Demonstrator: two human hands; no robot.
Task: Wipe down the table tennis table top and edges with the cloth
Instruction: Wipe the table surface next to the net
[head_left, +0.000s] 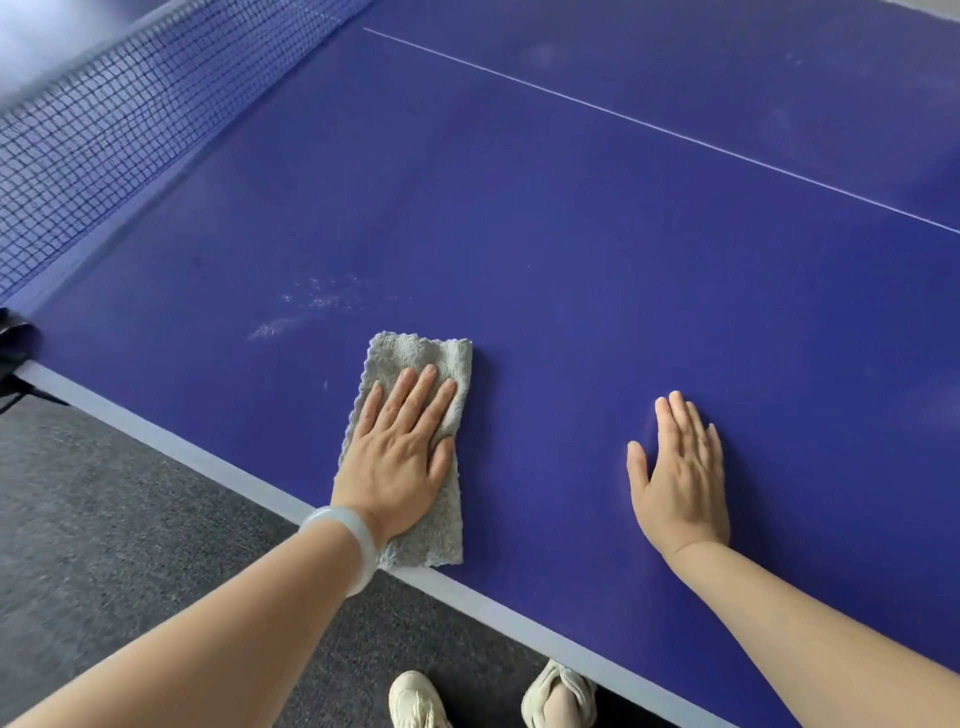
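Over grey carpet (104, 493), smudged blue table (571, 249).

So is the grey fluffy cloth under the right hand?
No, the grey cloth lies under the left hand; the right hand rests on bare blue tabletop.

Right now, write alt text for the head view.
A person's left hand presses a grey cloth flat on a blue table tennis table near its edge; the right hand rests open beside it. Ahead lie white smudges, near the net.

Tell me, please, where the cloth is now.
Head view: the cloth lies under the left hand on the table top, at its near edge, left of the right hand.
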